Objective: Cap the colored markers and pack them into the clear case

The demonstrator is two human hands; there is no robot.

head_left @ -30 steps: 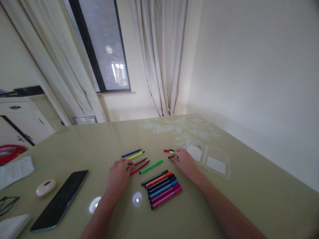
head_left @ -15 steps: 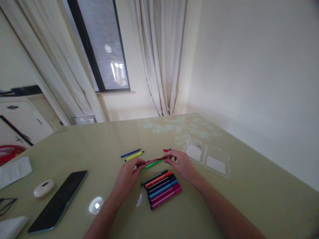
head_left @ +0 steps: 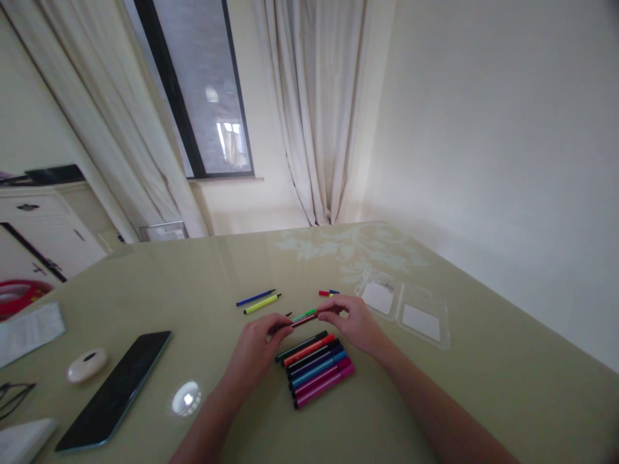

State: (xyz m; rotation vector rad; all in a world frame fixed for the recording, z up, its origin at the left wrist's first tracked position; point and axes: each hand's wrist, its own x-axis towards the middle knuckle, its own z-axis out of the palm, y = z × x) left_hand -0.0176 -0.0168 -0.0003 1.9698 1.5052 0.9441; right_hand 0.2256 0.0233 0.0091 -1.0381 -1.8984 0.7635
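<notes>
A dark red marker (head_left: pixel 304 320) spans the gap between my two hands. My left hand (head_left: pixel 264 335) pinches its left part between thumb and fingers, and my right hand (head_left: pixel 344 314) pinches at its right end, where the fingers hide the cap. Just behind it shows a green marker (head_left: pixel 304 316), partly hidden by the hands. A dark pointed tip sticks up by my left fingers; I cannot tell which pen it belongs to. Below the hands lies a slanted row of several capped markers (head_left: pixel 316 368), among them black, orange, blue and magenta ones.
A blue pen (head_left: pixel 255 298) and a yellow marker (head_left: pixel 262 303), both uncapped, lie beyond my left hand. Small loose caps (head_left: pixel 324 293) lie behind my right hand, near a clear plastic case (head_left: pixel 397 312). At left are a phone (head_left: pixel 116 390), a white oval object (head_left: pixel 87 365) and a clear round piece (head_left: pixel 186 398).
The dark red marker has come slightly toward me and to the right with my left hand; the gap at its right end has closed. The green marker now shows behind it.
</notes>
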